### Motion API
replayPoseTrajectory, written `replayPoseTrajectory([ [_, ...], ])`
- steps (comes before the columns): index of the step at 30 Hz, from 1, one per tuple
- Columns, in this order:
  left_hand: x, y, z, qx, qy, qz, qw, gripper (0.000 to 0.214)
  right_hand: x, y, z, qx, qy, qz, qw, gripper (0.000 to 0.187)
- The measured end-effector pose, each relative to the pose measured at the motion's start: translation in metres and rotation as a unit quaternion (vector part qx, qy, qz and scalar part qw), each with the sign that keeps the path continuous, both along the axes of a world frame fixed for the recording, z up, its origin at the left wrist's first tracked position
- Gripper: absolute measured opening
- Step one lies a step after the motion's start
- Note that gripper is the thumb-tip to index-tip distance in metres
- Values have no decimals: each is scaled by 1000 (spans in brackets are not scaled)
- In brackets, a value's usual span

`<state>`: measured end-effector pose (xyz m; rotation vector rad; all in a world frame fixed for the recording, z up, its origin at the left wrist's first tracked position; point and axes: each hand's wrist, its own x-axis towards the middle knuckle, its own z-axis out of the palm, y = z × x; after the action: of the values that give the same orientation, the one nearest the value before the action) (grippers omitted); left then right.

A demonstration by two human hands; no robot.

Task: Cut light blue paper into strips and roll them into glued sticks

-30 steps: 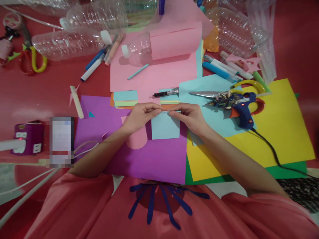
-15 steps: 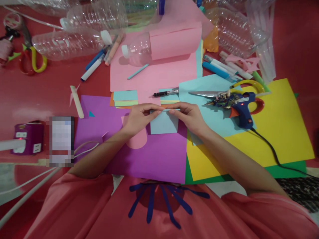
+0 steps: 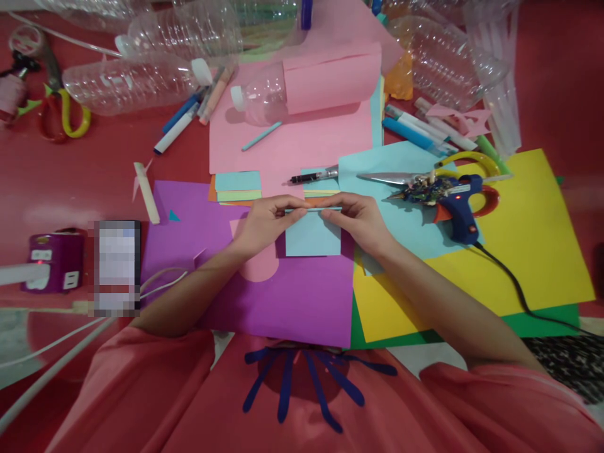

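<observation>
A small light-blue sheet of paper (image 3: 313, 236) hangs between my hands, its far edge curled into a thin roll. My left hand (image 3: 268, 220) pinches the roll's left end between thumb and fingers. At the other end my right hand (image 3: 358, 217) pinches it the same way. Under them lies a purple sheet (image 3: 292, 302), with a pink round-ended paper piece (image 3: 259, 267) beneath my left hand. Beyond my fingers are a black pen (image 3: 314, 176) and a stack of small coloured papers (image 3: 238, 182). A finished thin blue paper roll (image 3: 262, 136) rests on a pink sheet (image 3: 226, 151).
A blue glue gun (image 3: 465, 214) and scissors (image 3: 391, 178) lie to the right on blue and yellow sheets (image 3: 533, 251). A pink-wrapped bottle (image 3: 330, 78), clear bottles (image 3: 127, 85) and markers (image 3: 177, 129) are farther back. On the left are a phone (image 3: 117, 267) and a purple adapter (image 3: 51, 261).
The light-blue sheet has shifted slightly and now shows a little wider at its right side. Both hands keep their pinch in nearly the same place.
</observation>
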<state>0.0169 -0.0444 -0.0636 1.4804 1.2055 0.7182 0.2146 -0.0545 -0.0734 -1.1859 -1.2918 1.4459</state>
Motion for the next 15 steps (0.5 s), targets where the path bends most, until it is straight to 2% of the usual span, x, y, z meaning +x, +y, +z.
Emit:
replayPoseTrajectory([
  [9, 1, 0, -1, -9, -30, -2, 1000, 28, 0, 0, -2, 4, -16, -14, 1000, 16],
  [15, 0, 2, -2, 0, -18, -3, 1000, 28, -1, 0, -3, 21, -14, -20, 999, 13],
])
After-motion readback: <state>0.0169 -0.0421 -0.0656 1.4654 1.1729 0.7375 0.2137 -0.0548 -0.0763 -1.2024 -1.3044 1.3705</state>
